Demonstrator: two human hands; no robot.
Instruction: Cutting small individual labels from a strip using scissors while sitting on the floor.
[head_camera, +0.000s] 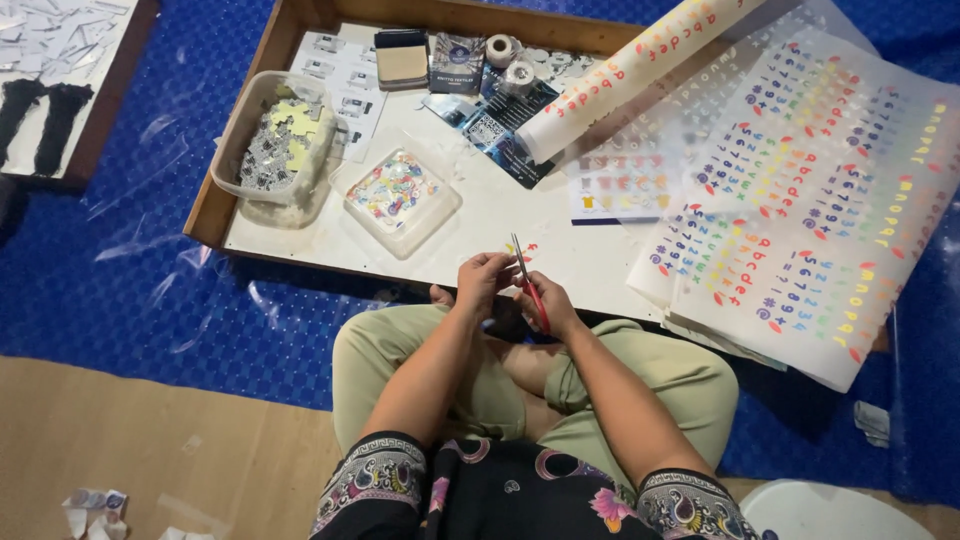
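I sit cross-legged in front of a low white work tray (480, 215) with a wooden rim. My right hand (547, 302) grips red-handled scissors (527, 283), blades pointing up and away. My left hand (484, 281) pinches a small piece of sticker paper right beside the blades; the piece is mostly hidden by my fingers. A tiny cut sticker (527, 248) lies on the tray just beyond my hands.
Large sheets of colourful letter and number stickers (800, 190) cover the right side, with a rolled sheet (630, 70) above. Two clear plastic tubs (400, 195) (280, 145) hold cut pieces. Tape rolls (508, 62), small cards and a blue floor mat (150, 270) surround the tray.
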